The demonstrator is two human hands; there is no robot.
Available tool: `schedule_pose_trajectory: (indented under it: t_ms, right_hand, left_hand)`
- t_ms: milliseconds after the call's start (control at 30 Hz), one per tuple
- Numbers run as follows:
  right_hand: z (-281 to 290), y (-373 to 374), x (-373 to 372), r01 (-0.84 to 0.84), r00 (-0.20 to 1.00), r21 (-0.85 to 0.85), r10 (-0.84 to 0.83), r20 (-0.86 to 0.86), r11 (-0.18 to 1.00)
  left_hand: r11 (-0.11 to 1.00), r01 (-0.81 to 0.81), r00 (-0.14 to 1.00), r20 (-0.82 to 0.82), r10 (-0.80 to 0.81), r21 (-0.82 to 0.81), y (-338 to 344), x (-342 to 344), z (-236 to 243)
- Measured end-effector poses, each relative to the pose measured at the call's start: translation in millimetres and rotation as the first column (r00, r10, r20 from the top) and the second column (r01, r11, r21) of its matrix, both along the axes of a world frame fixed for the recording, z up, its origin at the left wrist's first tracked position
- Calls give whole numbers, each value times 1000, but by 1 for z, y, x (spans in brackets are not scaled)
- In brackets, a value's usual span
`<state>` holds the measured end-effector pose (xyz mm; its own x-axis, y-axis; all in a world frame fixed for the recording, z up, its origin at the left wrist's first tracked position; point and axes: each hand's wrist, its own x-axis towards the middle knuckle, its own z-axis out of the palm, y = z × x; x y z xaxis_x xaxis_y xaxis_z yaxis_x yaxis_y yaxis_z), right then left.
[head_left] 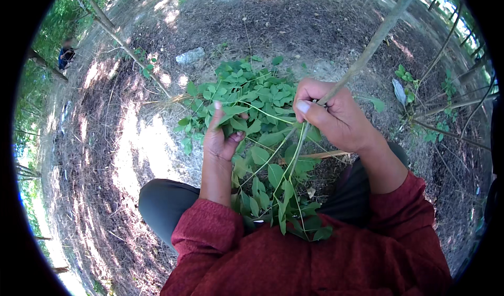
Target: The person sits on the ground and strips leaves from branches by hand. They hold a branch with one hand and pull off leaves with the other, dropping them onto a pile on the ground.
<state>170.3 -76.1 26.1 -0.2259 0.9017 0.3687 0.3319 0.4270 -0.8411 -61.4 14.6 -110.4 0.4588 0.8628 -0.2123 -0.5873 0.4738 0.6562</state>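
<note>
My right hand (333,115) is closed round a grey-brown branch (362,60), its thumb pressed along the top. The branch slants from the hand up to the upper right. Below the fist, thin green leafy stems (295,162) hang down to my lap. My left hand (223,138) is at the left side of the greenery, one finger pointing up and the others curled about a green leaf (234,112); leaves partly hide those fingers. Just beyond both hands, a heap of picked green leaves (252,83) lies on the ground.
My bent knees (165,204) frame the leaves. A pale stone (190,56) lies past the heap. Thin saplings stand at left (131,52) and right (446,106). Dry litter covers the soil (294,28). Another person (66,54) is far off at the left.
</note>
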Motion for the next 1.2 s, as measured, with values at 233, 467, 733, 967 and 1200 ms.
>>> schedule_pose_trajectory:
  t_ms: [233, 467, 733, 967, 1200]
  right_hand:
    - [-4, 2, -2, 0, 1000, -47, 0, 10, 999]
    - [-6, 5, -10, -6, 999, -32, 7, 31, 999]
    - [-21, 8, -29, -89, 994, 0, 89, 69, 996]
    - [12, -13, -28, -182, 983, -23, 183, 13, 983]
    - [1, -7, 2, -51, 999, -53, 51, -3, 997]
  left_hand:
    - [985, -58, 945, -309, 108, 165, -6, 17, 8]
    - [772, 22, 523, -666, 533, 635, -9, 24, -4]
    - [662, -20, 127, -654, 745, 750, -8, 28, -9]
    - [703, -277, 153, -692, 706, 655, 35, -31, -104]
    - [840, -482, 762, -354, 542, 247, 9, 1, -17]
